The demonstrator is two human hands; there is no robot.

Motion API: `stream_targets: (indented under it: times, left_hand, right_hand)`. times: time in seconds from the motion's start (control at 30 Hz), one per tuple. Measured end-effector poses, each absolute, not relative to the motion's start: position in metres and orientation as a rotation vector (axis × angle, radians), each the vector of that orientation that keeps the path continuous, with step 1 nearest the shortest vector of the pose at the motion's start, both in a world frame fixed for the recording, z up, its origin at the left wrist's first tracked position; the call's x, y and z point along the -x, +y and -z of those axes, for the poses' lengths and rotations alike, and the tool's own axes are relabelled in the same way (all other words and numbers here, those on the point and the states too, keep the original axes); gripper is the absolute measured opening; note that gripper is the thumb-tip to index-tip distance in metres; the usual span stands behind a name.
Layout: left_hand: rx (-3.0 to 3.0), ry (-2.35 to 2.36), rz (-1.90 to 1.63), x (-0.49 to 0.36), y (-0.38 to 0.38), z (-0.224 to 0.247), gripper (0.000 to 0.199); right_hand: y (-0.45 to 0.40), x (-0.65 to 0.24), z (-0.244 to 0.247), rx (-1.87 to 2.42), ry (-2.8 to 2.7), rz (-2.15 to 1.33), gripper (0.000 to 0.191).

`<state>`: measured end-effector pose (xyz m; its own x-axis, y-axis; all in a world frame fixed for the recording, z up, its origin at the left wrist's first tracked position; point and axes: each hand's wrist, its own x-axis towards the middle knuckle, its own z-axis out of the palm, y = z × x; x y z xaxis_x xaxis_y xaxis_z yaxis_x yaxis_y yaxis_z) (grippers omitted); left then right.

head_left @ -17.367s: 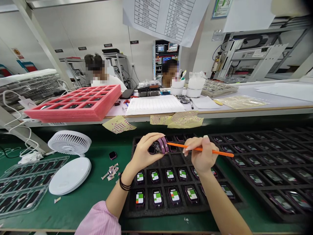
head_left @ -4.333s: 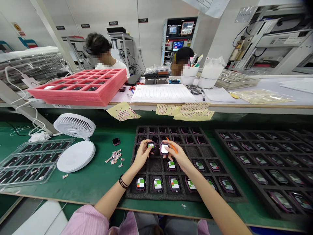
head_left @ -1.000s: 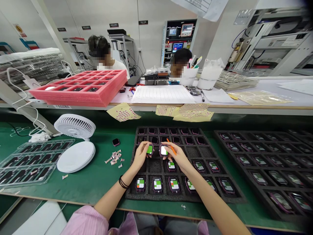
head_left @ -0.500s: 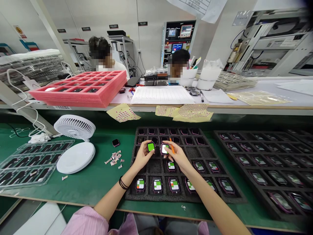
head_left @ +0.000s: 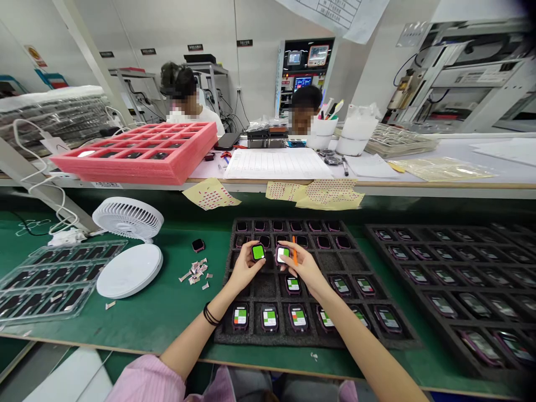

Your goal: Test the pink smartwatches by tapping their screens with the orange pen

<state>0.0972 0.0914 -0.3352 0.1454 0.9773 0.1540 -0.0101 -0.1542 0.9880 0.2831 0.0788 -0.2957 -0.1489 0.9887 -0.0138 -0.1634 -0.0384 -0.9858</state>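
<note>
My left hand (head_left: 244,267) grips a smartwatch body (head_left: 258,252) whose screen is almost all green. My right hand (head_left: 305,263) has hold of a second smartwatch body (head_left: 282,255) with a white and green screen. A thin orange stick (head_left: 295,250) is tucked in the fingers of that same hand. Both watches are held above a dark foam tray (head_left: 264,286). Lit watches such as this one (head_left: 269,317) sit in its near rows, dark-screened ones in its far rows. My right forearm covers part of the near rows.
Right of it lies another foam tray (head_left: 419,290) of watches. A white fan (head_left: 129,271), small scraps (head_left: 196,271), a lone watch (head_left: 198,244) and a clear plastic tray (head_left: 54,279) are on the left. A shelf behind carries a pink foam tray (head_left: 176,167). Two people sit beyond.
The left watch's screen, which had a small white patch, looks more fully green. The orange stick stands more upright. Both hands stay in nearly the same place.
</note>
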Motion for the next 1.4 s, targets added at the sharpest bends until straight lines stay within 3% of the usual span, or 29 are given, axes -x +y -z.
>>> stream_targets:
  times: [0.43,0.8,1.4]
  left_hand:
    - [-1.362,1.018,-1.212,-0.098,0.091,0.332,0.046]
    - [-1.358,1.015,-1.216,-0.098,0.090,0.331,0.044]
    - [-1.375,1.026,-1.209,-0.098,0.090,0.331,0.045]
  right_hand:
    - [0.075,-0.283,0.288,1.135,-1.080,-1.376,0.037]
    - [0.080,-0.283,0.300,1.004,-1.181,-1.374,0.060]
    - [0.080,-0.284,0.300,0.976,-1.152,-1.403,0.059]
